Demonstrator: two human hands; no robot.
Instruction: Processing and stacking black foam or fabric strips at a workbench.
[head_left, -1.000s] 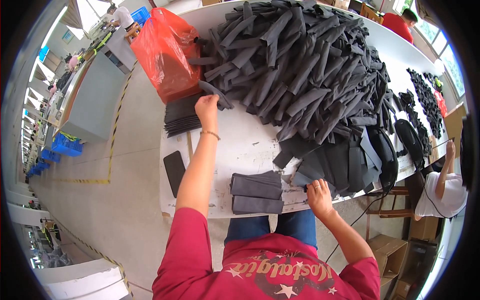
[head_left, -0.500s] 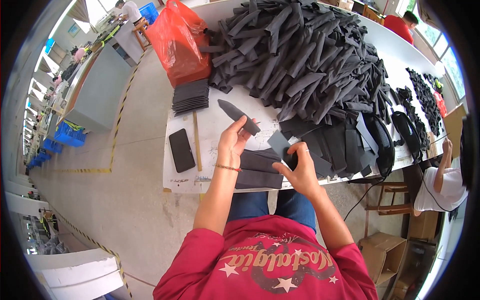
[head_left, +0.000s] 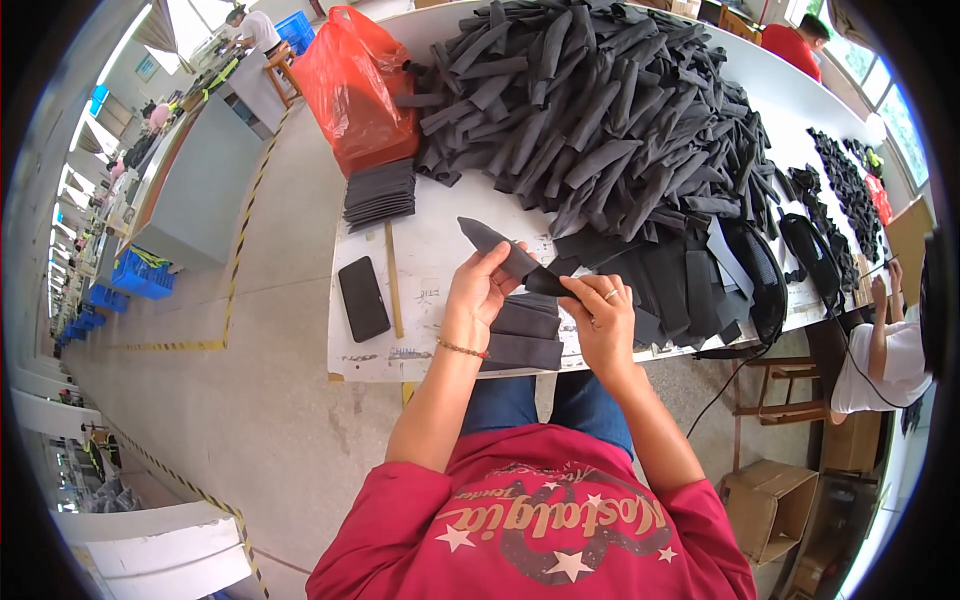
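My left hand (head_left: 482,292) is closed on a dark grey fabric sleeve (head_left: 492,238) with a pointed far end. My right hand (head_left: 604,322) pinches a thin dark flat piece (head_left: 546,282), whose far end meets the sleeve's near end; whether it goes inside I cannot tell. Below both hands, folded dark fabric pieces (head_left: 522,345) lie near the table's front edge. Dark flat sheets (head_left: 685,290) lie spread to the right of my right hand. Beyond my hands rises a big heap of dark fabric sleeves (head_left: 600,120).
A neat stack of dark pieces (head_left: 380,196) sits by a red plastic bag (head_left: 355,95). At the table's left are a phone (head_left: 363,298) and a thin wooden stick (head_left: 393,280). Black mesh items (head_left: 757,285) with a cable lie right. A person in white (head_left: 880,365) sits at the right.
My right hand has turned and brought its flat piece up against the sleeve's near end. My left hand and the sleeve have shifted slightly right and nearer.
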